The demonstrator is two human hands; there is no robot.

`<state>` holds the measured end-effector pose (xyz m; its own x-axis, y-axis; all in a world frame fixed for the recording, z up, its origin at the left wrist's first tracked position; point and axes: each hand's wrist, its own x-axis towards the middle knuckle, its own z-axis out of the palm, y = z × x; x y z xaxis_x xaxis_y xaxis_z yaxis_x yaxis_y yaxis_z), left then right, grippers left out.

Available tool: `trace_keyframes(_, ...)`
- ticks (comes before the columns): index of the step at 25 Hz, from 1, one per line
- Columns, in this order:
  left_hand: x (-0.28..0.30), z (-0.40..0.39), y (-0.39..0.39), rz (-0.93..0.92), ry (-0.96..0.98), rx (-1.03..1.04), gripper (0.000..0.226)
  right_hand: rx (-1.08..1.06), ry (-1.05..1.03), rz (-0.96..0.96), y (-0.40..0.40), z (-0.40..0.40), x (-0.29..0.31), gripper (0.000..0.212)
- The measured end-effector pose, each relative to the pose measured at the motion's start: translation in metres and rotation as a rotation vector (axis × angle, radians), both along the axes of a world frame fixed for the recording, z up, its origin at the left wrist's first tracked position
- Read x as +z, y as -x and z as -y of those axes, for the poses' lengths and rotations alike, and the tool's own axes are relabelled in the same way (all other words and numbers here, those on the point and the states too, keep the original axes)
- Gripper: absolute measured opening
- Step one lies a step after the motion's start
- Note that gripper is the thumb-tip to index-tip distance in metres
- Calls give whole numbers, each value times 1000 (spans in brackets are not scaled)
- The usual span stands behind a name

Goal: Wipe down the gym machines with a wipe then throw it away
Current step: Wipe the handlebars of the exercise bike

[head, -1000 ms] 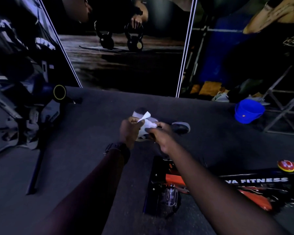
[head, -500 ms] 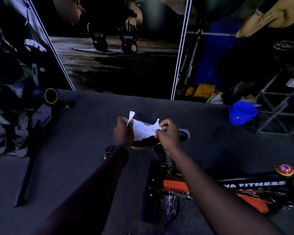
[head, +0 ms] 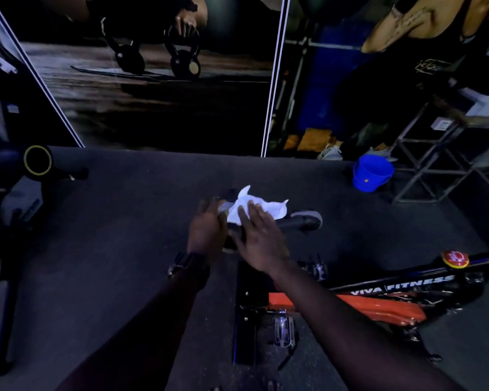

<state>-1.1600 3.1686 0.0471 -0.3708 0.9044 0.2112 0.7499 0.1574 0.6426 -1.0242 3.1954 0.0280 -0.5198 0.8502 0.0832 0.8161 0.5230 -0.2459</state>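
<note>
My right hand [head: 261, 244] flat, fingers [head: 247, 218] straight, pressing white wipe [head: 256, 210] onto bike seat [head: 299, 221]. My left hand [head: 206, 230] beside it at seat's left end, touching wipe edge; grip unclear. Orange bike frame [head: 378, 307] below my right wrist. Blue bucket [head: 371, 173] far right, on floor.

Crinkled white paper-like wipe [head: 256, 208] on matt black saddle [head: 294, 221]. Glossy orange-black painted frame [head: 378, 306] (chrome-look pedal [head: 283, 331]). Matt, finely grained floor [head: 124, 249]. Smooth blue plastic bucket [head: 371, 176].
</note>
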Motion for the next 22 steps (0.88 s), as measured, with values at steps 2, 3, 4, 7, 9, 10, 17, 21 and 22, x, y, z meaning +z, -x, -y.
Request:
trace_keyframes(2, 2, 3, 2, 95, 5, 44, 25, 18, 10, -18, 4, -1, 11, 69)
trace_keyframes(3, 3, 4, 3, 138, -3, 57, 25, 67, -37, -35, -2, 2, 8, 66)
trace_keyframes(4, 4, 4, 4, 152, 8, 57, 26, 117, -95, -43, -13, 4, 2, 64)
trace_keyframes(7, 10, 5, 9, 108, 95, 50, 36, 50, -82, -23, -22, -2, 3, 73)
trace_keyframes(9, 13, 7, 12, 124, 126, 48, 30, -3, -10, -6, 9, -9, 10, 82)
trace_keyframes(10, 15, 8, 15, 151, 142, 41, 27, 23, -4, 5, 21, -8, 10, 81)
trace_keyframes(17, 15, -3, 37, 345, 185, 31, 35, 127, 35, 95, 2, -20, 11, 88)
trace_keyframes(21, 20, 2, 36, 309, 121, 14, 31, 276, 21, 33, 26, -16, 13, 79)
trace_keyframes(22, 21, 2, 35, 306, 105, 1, 38, 283, 13, 3, 7, -17, 9, 79)
